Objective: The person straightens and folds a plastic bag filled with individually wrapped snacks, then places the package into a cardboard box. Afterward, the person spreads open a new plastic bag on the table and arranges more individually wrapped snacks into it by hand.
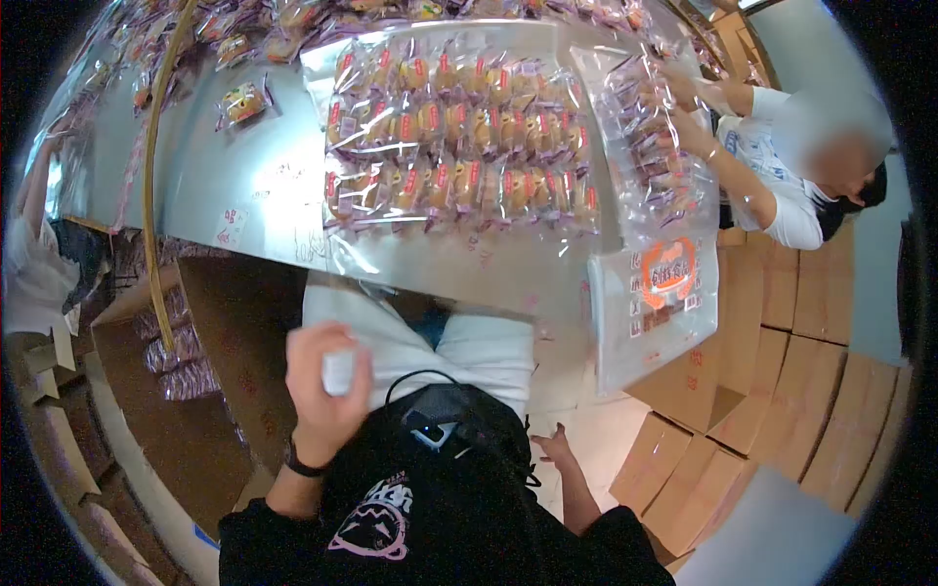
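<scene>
My left hand (327, 386), with a dark band at the wrist, hovers before my white trousers. Its fingers look curled but are smeared by motion, and a pale patch shows between thumb and fingers; I cannot tell whether it holds anything. Low on the right, my right hand (555, 447) hangs beside my hip with its fingers apart and nothing in it. Beyond both hands, rows of wrapped pastries (445, 127) lie on a clear plastic bag on the metal table (469, 259). Neither hand touches them.
Across the right corner, a person's hands (689, 112) handle a bag of wrapped pastries (650, 156). A stack of printed plastic bags (655, 322) overhangs the table edge. An open carton (244, 342) stands left of me, cartons (772, 381) on the right. A yellowish pole (154, 195) rises at left.
</scene>
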